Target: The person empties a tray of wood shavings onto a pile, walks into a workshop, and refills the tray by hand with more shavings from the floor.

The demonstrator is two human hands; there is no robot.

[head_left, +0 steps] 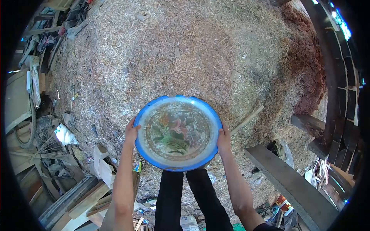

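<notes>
Blue-rimmed and enamelled, the round basin [178, 133] sits level at the middle of the view, just above the person's dark trousers [189, 200]. Its inner face carries a worn flower and leaf pattern, and nothing lies in it. The left hand [132, 133] clasps the rim at nine o'clock, fingers curled tight over the edge; the right hand [224, 139] clasps the rim at three o'clock in the same way, thumb on top. Both bare forearms run down towards six o'clock. Beyond the basin, from ten round to two o'clock, rises a large heap of sawdust and wood shavings [185, 50]. A pale stick [248, 119] lies on the heap just beside the right hand. Dark planks [289, 181] slant at four o'clock, and scrap timber with white bags [63, 134] clutters eight o'clock.
</notes>
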